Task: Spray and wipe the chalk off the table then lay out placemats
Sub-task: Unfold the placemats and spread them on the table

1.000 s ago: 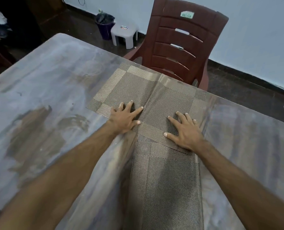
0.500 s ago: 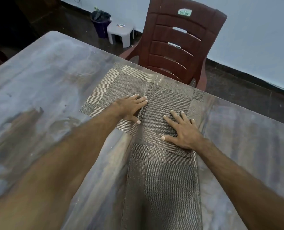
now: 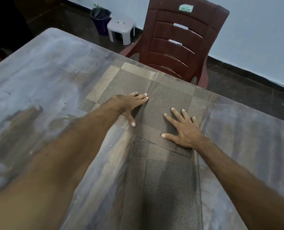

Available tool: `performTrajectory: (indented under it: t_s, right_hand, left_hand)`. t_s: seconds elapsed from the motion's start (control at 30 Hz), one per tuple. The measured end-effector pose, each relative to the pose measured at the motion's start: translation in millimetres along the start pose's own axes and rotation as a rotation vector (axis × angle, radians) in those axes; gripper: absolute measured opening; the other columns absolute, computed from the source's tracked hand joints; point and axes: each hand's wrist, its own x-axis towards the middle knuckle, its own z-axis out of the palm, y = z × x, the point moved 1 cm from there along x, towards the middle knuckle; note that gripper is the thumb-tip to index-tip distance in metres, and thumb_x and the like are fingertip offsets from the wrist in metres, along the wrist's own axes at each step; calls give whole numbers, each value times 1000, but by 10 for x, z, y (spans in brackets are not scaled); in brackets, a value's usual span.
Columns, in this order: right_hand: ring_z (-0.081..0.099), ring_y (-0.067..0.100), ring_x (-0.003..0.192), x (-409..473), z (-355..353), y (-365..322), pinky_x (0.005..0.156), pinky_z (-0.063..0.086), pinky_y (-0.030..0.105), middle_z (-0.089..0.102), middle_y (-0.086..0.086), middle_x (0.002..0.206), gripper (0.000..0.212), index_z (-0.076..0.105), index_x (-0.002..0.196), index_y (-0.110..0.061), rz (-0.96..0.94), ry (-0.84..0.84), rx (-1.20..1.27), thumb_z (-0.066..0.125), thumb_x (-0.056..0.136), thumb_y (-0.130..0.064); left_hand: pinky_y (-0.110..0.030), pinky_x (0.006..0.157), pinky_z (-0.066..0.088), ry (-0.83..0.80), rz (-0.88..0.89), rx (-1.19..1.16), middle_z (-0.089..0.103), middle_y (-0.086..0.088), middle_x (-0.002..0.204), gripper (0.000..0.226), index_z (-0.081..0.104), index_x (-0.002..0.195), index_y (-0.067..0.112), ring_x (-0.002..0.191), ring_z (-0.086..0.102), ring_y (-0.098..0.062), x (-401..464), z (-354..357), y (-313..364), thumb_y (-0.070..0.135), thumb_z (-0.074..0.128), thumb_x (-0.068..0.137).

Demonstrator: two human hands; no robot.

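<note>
At the top of the frame a brown plastic chair [image 3: 184, 42] stands against the far edge of the table [image 3: 38, 77]. In the upper left, on the dark floor, are one pale stool [image 3: 121, 30] and one dark bin [image 3: 100, 18]. Two woven placemats are on the table: the far placemat [image 3: 138, 83] in the centre overlaps the near placemat [image 3: 162, 188] at the bottom. The left hand [image 3: 129, 105] and right hand [image 3: 182, 130] lie flat on the far one, fingers spread, gripping nothing. The tabletop shows chalky smears; the wall is pale blue.

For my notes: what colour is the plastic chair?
Reddish-brown plastic chair, clearest in the head view.
</note>
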Motion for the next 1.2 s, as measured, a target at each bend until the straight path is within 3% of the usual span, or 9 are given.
performTrajectory:
  t_s: [0.2,0.3,0.4,0.53,0.67,0.87,1.07,1.13,1.2]
  right_hand:
    - [-12,29,150,3,-12,6,118,1,62,-17,-5,163,87,-4,154,-45,-12,-25,5,33,83,-80]
    - [-8,27,151,-144,-35,-6,119,2,58,-11,-1,165,82,2,155,-40,-32,83,126,35,88,-74]
    - [17,29,148,-482,21,-43,119,18,53,20,10,161,72,24,154,-29,23,329,339,36,93,-67]
    - [49,31,111,-1168,398,-177,95,44,39,51,16,120,57,51,134,-11,242,545,510,54,92,-50]
    - [47,31,107,-1750,757,-368,87,39,33,49,18,114,54,53,131,-4,413,499,576,69,89,-34]
    - [37,35,122,-2097,929,-570,105,35,43,41,19,134,58,46,137,-6,499,367,583,69,89,-30]
    - [54,31,111,-2338,1048,-732,100,46,44,51,15,123,57,53,129,-6,600,364,748,79,80,-21]
    - [58,29,104,-2425,1093,-754,94,51,46,57,12,116,53,57,120,-9,651,358,834,83,75,-20]
    - [60,25,93,-2550,1108,-778,85,53,39,60,8,102,43,58,108,-10,669,362,878,83,75,-17]
  left_hand:
    - [-53,119,25,88,-33,86,-14,0,165,131,-7,156,17,152,-4,-27,-82,-7,192,48,83,67]
    - [-48,122,18,213,-22,-28,-12,-3,165,116,-4,157,17,152,-3,-26,-215,88,310,35,79,78]
    - [-47,121,20,419,-46,-298,-2,-8,166,93,6,157,14,153,5,-25,-454,294,451,30,69,90]
    - [-41,116,31,653,-188,-639,32,-6,156,65,35,150,12,144,29,-22,-946,842,884,28,62,93]
    - [-42,105,40,673,-334,-747,49,-10,132,44,53,127,5,123,48,-29,-1380,1327,1370,27,63,91]
    - [-40,109,38,575,-452,-827,41,-12,141,50,51,133,2,130,41,-29,-1827,1810,2000,29,61,93]
    - [-32,108,32,594,-486,-956,47,-13,131,46,52,130,4,127,42,-28,-2099,2078,2379,19,64,88]
    - [-33,97,41,650,-513,-1047,56,-10,112,52,49,132,7,110,51,-23,-2171,2093,2414,13,67,84]
    - [-31,78,49,668,-559,-1154,60,-4,90,34,57,114,9,88,58,-21,-2259,2075,2423,8,68,82]
